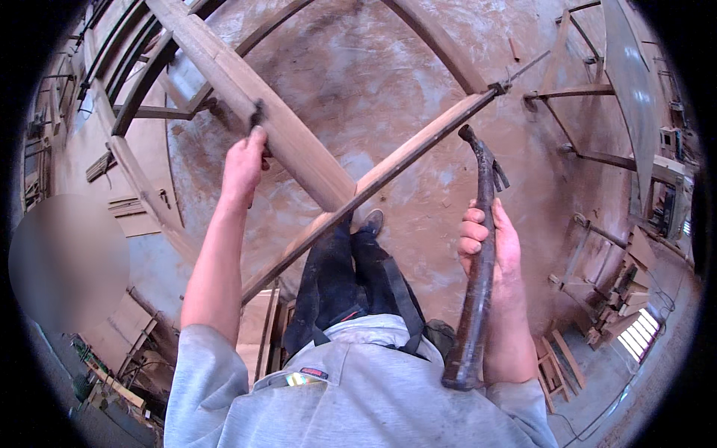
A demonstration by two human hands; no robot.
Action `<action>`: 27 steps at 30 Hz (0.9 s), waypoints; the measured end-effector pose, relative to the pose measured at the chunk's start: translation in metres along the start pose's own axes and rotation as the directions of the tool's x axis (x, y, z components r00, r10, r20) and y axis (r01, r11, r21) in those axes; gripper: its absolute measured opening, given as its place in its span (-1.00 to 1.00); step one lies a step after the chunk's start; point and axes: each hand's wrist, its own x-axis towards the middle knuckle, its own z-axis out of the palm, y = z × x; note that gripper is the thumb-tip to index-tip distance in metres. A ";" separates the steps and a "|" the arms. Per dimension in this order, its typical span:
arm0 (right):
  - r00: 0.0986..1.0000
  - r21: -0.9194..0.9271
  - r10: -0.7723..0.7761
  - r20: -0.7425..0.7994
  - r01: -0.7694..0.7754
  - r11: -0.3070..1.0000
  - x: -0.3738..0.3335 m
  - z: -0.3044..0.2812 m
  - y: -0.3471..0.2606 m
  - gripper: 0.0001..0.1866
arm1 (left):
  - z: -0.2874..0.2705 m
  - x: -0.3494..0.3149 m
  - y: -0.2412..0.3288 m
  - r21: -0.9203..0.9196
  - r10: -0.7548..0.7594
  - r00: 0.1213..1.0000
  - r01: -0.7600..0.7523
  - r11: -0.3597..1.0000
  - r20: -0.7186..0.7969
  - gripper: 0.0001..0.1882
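Observation:
My right hand (489, 243) is wrapped round a claw hammer (472, 321), gripping it high up near its head. The head points away from me, and the worn dark handle reaches back toward my chest. My left hand (245, 168) is closed round a small dark tool (258, 116), blurred and of a kind I cannot make out. That hand is beside a thick wooden beam (276, 119), which runs down to a joint in front of my legs. There it meets a wooden rail (418, 142) with a dark metal bar (441, 137) lying along it.
Curved wooden pieces (441, 45) belong to the frame ahead. Stacked curved parts (138, 75) stand at the far left. On the right are a large panel on a stand (627, 89) and piled boards (627, 299). A blurred round patch (69, 263) covers part of the left side.

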 end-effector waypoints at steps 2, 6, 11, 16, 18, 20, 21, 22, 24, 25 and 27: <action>0.993 -0.001 -0.035 -0.117 0.035 0.999 0.001 -0.008 0.018 -0.70 | -0.001 -0.016 -0.020 0.100 0.032 0.999 -0.035 0.994 0.025 -0.55; 0.984 0.038 -0.029 -0.174 0.036 0.999 -0.011 -0.034 0.050 -0.74 | -0.012 -0.072 -0.047 0.384 0.064 0.970 -0.153 0.911 0.235 -0.54; 0.978 0.180 0.023 -0.206 0.015 0.984 -0.026 -0.032 0.100 -0.70 | -0.033 -0.140 -0.050 0.569 0.228 0.849 -0.495 0.657 0.476 -0.58; 0.994 0.216 0.038 -0.099 -0.016 0.976 -0.026 -0.016 0.164 -0.73 | -0.042 -0.152 -0.047 0.648 0.121 0.811 -0.538 0.539 0.572 -0.34; 0.996 0.194 -0.006 -0.088 0.023 0.981 -0.020 -0.009 0.187 -0.72 | -0.040 -0.144 -0.061 0.630 0.149 0.802 -0.555 0.543 0.578 -0.34; 0.991 0.200 -0.045 -0.123 0.069 0.977 -0.017 -0.001 0.205 -0.71 | -0.041 -0.142 -0.068 0.632 0.178 0.799 -0.571 0.525 0.574 -0.37; 0.992 0.198 -0.036 -0.117 0.058 0.978 -0.016 -0.002 0.208 -0.71 | -0.042 -0.140 -0.073 0.607 0.153 0.804 -0.544 0.579 0.575 -0.38; 0.993 0.195 -0.025 -0.112 0.047 0.980 -0.015 -0.007 0.208 -0.70 | -0.042 -0.136 -0.078 0.580 0.127 0.807 -0.514 0.632 0.577 -0.39; 0.992 0.207 -0.016 -0.123 0.041 0.978 -0.017 -0.023 0.203 -0.68 | -0.042 -0.133 -0.084 0.535 0.121 0.800 -0.497 0.684 0.588 -0.40; 0.990 0.230 -0.031 -0.140 0.063 0.971 -0.019 -0.028 0.200 -0.63 | -0.044 -0.133 -0.085 0.519 0.141 0.794 -0.509 0.687 0.591 -0.41; 0.966 0.234 -0.149 -0.211 0.198 0.952 -0.020 -0.033 0.205 -0.58 | -0.046 -0.133 -0.087 0.499 0.162 0.778 -0.531 0.685 0.607 -0.41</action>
